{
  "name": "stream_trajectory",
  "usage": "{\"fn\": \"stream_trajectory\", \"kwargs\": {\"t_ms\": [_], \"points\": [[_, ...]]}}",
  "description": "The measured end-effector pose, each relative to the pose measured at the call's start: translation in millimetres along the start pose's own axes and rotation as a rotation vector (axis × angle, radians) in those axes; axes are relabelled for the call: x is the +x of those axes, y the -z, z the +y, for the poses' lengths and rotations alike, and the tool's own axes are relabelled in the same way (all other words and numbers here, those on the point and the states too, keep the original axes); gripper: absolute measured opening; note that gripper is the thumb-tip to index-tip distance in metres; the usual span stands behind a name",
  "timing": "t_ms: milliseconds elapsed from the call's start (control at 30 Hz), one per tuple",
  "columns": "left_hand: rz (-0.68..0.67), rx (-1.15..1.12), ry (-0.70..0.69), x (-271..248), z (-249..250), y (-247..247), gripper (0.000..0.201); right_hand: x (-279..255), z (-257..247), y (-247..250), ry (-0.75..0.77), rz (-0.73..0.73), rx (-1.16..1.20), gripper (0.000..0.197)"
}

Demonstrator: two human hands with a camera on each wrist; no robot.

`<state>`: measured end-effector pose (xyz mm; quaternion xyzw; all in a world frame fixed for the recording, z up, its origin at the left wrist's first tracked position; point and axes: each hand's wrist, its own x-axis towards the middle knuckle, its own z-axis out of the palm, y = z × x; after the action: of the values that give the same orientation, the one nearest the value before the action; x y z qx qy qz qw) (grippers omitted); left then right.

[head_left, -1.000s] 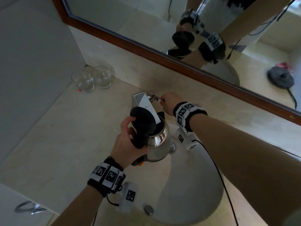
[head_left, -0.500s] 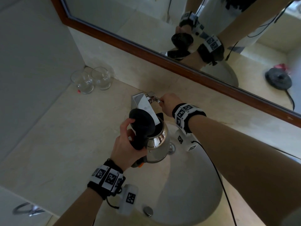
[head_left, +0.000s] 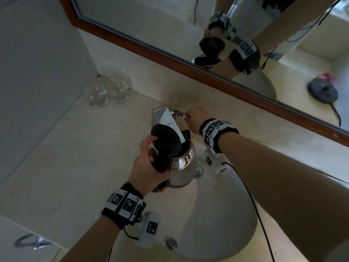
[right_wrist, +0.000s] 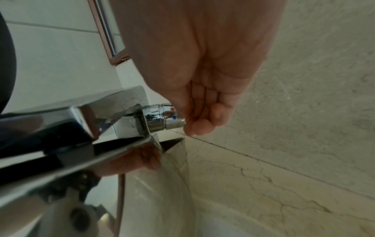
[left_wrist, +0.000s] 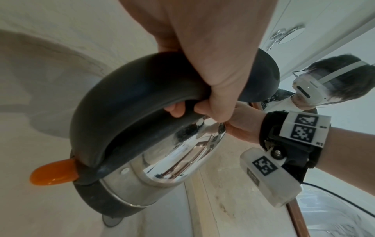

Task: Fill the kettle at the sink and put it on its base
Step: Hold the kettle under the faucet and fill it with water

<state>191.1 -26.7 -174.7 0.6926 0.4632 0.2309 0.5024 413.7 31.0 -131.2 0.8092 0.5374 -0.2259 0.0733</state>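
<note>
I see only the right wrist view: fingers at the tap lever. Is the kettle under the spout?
Observer: Yes. In the head view the kettle is under the spout, over the sink, with its lid open.
Operator: What holds it there?
Observer: The left hand grips its black handle.
Operator: And where is the base?
Observer: The base shows only in the mirror, at the far right.
</note>
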Motion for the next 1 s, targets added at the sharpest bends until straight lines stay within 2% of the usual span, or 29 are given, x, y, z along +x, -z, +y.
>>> {"fn": "stream_trajectory", "kwargs": {"t_ms": [1000], "points": [[-0.002, -0.001, -0.049, 0.9, 1.3, -0.5, 0.096, 4.1, 3.6, -5.1, -0.01, 0.012, 0.03, 0.026]]}}
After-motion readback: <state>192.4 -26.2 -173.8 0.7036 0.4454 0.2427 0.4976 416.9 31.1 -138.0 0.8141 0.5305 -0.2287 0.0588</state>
